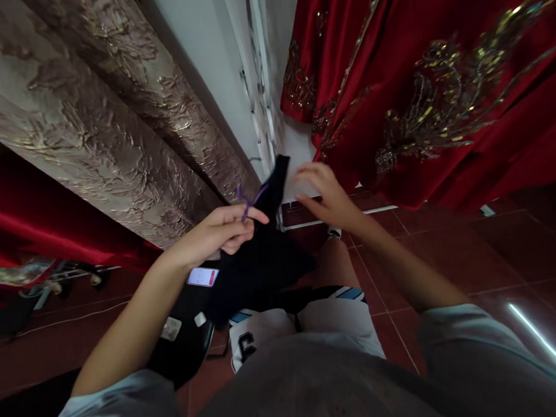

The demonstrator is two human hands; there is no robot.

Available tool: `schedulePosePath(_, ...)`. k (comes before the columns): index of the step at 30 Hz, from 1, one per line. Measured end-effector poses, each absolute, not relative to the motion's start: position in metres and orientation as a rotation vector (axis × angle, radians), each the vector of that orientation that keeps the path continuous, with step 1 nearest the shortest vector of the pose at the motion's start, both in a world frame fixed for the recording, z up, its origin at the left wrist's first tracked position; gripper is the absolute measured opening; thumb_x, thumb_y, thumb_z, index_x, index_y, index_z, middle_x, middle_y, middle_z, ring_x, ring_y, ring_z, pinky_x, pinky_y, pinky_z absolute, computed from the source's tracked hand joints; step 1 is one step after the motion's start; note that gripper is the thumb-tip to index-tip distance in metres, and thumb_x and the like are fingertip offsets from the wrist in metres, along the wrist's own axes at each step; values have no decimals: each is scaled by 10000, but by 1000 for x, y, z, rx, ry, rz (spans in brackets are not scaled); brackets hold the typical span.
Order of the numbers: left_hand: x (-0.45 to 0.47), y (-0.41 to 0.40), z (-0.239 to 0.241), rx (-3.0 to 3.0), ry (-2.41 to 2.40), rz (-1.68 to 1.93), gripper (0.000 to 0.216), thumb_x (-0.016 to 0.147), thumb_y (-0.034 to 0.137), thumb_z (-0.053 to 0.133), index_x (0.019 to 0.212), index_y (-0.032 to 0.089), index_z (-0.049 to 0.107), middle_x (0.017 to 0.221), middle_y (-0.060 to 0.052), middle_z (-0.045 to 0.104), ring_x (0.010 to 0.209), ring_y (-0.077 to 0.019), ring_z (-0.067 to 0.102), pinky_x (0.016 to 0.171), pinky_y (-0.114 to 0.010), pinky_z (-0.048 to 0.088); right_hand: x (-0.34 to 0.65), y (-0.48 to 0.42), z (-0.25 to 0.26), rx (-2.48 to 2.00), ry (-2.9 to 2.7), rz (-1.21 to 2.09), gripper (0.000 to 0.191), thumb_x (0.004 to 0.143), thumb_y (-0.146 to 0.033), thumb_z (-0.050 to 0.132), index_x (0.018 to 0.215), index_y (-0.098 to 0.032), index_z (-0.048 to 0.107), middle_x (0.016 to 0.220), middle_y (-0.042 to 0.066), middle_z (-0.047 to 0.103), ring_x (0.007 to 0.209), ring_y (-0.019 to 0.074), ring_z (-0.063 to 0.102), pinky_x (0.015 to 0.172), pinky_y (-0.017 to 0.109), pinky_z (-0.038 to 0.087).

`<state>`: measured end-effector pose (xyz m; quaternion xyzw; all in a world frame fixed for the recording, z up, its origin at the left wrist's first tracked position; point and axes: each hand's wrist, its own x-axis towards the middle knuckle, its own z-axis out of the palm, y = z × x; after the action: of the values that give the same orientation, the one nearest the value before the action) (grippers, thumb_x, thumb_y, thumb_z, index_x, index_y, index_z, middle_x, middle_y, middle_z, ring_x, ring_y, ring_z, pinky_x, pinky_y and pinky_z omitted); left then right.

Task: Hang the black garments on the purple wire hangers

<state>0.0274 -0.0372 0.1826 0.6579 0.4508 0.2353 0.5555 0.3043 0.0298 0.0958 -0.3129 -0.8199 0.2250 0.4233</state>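
Note:
A black cloth (267, 260) lies over my lap, and a narrow end of it points up and away from me. My left hand (234, 227) is closed over the cloth with its index finger stretched out. A thin purple cord (245, 204) is pinched in that hand, looping above the fingers and running along the cloth's narrow end. To the right of that end, my right hand (322, 189) is raised and slightly blurred. Its thumb and fingers are apart, and I see nothing between them.
At my left, a black seat (187, 345) carries a lit phone (203, 276) and small pale pieces (171, 329). Textured beige curtains (108, 99) hang ahead on the left. Red sequinned fabric (422, 90) hangs on the right. A white metal rack (259, 76) stands between them.

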Motion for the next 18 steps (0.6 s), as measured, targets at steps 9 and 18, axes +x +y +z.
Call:
schedulePosePath(9, -35, 5, 173, 1935, 1437, 1483, 275, 898, 403, 715, 1112, 231, 693, 1066, -54, 745, 939, -205, 713, 848, -385, 604, 319, 93, 91, -957, -1552, 1152, 524, 839, -747, 627, 873, -223, 634, 758, 24, 631, 709, 173, 613, 626, 302, 501)
schedulePosePath(18, 3, -15, 111, 2551, 1657, 957, 422, 1065, 410, 405, 1421, 268, 581, 1160, -80, 738, 987, -246, 711, 913, -423, 565, 336, 125, 123, -908, -1179, 758, 622, 834, -837, 550, 1072, -268, 638, 1024, 81, 700, 1060, 277, 671, 849, 443, 572)
